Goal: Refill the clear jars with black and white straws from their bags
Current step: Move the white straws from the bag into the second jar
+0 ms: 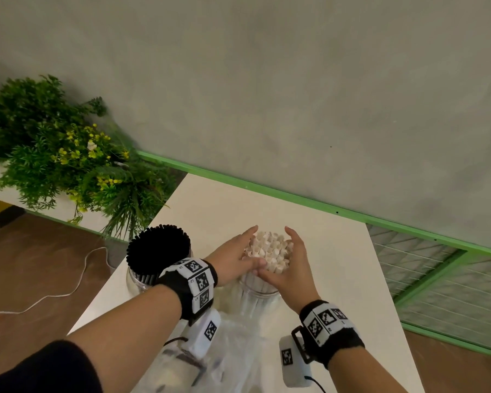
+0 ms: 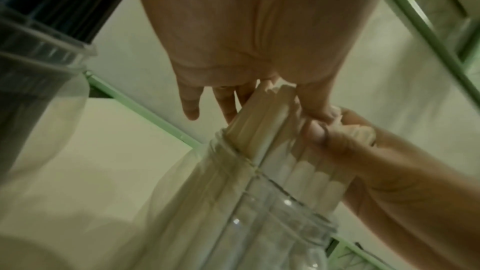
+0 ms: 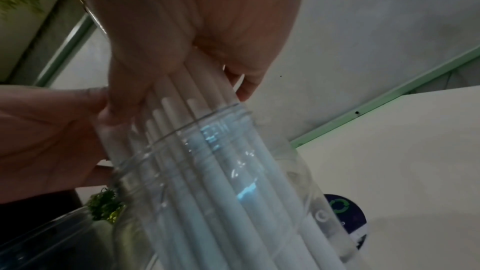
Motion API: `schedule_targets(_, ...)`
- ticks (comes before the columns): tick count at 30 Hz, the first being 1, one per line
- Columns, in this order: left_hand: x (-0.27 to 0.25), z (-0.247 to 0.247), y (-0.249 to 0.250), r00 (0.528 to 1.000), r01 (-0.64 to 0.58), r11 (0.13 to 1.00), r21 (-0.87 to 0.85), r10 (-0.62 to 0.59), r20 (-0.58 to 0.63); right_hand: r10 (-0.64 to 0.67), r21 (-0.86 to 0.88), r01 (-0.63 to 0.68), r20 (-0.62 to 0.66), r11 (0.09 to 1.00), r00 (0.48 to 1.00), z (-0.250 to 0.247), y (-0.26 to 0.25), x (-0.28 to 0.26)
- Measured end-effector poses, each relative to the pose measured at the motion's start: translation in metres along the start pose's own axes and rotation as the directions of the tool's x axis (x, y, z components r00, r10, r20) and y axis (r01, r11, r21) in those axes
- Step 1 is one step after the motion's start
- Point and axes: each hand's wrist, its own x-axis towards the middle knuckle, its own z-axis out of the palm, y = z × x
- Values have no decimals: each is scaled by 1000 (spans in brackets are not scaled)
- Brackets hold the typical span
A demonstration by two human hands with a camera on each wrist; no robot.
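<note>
Head view: both hands cup a bundle of white straws [image 1: 268, 255] standing upright in a clear jar [image 1: 260, 300] on the white desk [image 1: 338, 279]. The left hand [image 1: 233, 258] presses against the bundle's left side with fingers straight, thumb lying across the near edge. The right hand [image 1: 291, 269] wraps the right side, fingers gently curved around the straw tops, its thumb meeting the left thumb in front. Just left of the left wrist stands a second clear jar [image 1: 138, 279] packed with black straws [image 1: 158, 249]. Crumpled clear plastic bags [image 1: 233, 353] lie on the desk beneath the forearms. An artificial plant [image 1: 63, 154] sits beyond the desk's left corner.
</note>
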Motion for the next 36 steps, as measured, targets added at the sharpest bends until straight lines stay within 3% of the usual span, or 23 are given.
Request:
schedule_targets(3, -4, 6, -6, 999, 36, 999, 31, -36, 2, -97, -292, 82, -36, 953, 995, 4, 1, -13)
schedule_targets(6, -7, 8, -10, 998, 67, 995, 77, -68, 1, -205, -453, 164, -44, 877, 978, 1, 2, -17)
schedule_targets(8, -10, 6, -9, 996, 84, 992, 96, -83, -15, -259, -501, 234, 21, 833, 966, -2, -1, -15)
schedule_targets(11, -16, 3, -10, 994, 106, 988, 112, -102, -38, -200, -567, 265, 175, 780, 964, -4, -6, -12)
schedule_targets(14, -26, 1, -11, 993, 99, 990, 103, -93, -67, -282, -655, 294, 127, 696, 951, -5, -17, -5)
schedule_targets(16, -35, 2, -12, 992, 92, 993, 78, -85, -90, -323, -659, 361, 185, 660, 928, -3, -28, 2)
schedule_targets(19, -52, 1, -14, 988, 97, 992, 75, -87, -126, -229, -725, 410, 341, 554, 912, 8, -35, 15)
schedule_targets(21, -66, 0, -16, 987, 86, 991, 100, -71, -147, -230, -753, 416, 347, 509, 909, 12, -40, 22)
schedule_targets(24, -91, -5, -22, 978, 72, 995, 74, -56, -199, -323, -731, 430, 295, 530, 899, 15, -43, 26)
schedule_targets(27, -117, -11, -26, 971, 81, 996, -25, -84, -225, -278, -751, 450, 355, 484, 893, 19, -42, 24)
schedule_targets(29, -136, -16, -26, 962, 81, 996, -25, -84, -260, -255, -743, 445, 365, 500, 896, 20, -42, 25)
schedule_targets(31, -159, -22, -27, 942, 69, 998, -13, -69, -328, -346, -685, 477, 333, 551, 877, 17, -48, 18)
schedule_targets(34, -197, -31, -38, 872, 144, 985, 96, -81, -482, -568, -445, 545, 94, 710, 817, 9, -53, -21)
schedule_targets(36, -223, -35, -53, 816, 307, 935, 175, -164, -554, -458, -263, 426, -73, 866, 886, 2, -43, -60)
